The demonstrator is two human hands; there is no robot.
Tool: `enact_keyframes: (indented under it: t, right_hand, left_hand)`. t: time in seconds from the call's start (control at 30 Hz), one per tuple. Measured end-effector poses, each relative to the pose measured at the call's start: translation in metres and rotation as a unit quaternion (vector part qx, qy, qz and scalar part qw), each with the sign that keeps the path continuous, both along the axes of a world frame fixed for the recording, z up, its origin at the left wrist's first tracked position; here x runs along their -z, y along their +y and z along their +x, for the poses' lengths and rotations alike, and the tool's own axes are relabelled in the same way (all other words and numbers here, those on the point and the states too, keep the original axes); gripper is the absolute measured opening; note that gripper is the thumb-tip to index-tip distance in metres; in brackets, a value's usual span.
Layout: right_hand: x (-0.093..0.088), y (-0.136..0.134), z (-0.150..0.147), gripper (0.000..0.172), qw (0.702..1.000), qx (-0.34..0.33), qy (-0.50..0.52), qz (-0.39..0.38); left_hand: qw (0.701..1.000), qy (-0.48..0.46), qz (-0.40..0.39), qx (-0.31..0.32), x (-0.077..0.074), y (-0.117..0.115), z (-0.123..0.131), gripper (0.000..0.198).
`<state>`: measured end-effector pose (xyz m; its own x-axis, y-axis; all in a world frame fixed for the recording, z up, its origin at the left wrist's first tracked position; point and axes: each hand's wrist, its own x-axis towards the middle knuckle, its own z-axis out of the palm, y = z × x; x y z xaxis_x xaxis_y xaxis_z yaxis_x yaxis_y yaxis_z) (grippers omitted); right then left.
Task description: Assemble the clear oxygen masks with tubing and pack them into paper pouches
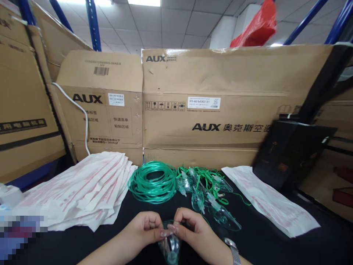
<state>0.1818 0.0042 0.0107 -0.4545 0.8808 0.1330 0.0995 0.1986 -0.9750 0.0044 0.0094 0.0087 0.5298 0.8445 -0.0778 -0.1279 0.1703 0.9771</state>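
Observation:
Close in front of me, a clear green oxygen mask is pinched between both hands at its far edge. My left hand grips that edge from the left, thumb against curled fingers. From the right, my right hand does the same, its thumb tip meeting the left one. Just beyond lies a coil of green tubing. To its right is a heap of more clear green masks with tangled green elastic straps.
White pouches with red print are piled at left, and another pouch lies at right. A black bag stands behind it. Large cardboard boxes wall off the back. A white cable hangs at left.

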Motion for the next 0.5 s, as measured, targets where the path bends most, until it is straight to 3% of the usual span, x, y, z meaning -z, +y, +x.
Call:
enact_keyframes:
  t: [0.33, 0.5]
  right_hand:
    - [-0.0041, 0.0038, 0.0005, 0.028, 0.993, -0.016, 0.103, -0.058]
    - [-0.0010, 0.0060, 0.0013, 0.028, 0.992, -0.014, 0.105, -0.063]
  left_hand:
    - [0.995, -0.073, -0.045, -0.045, -0.0072, -0.0055, 0.0031, 0.024]
    - [0.992, -0.085, -0.084, -0.035, -0.0088, -0.0054, 0.0041, 0.030]
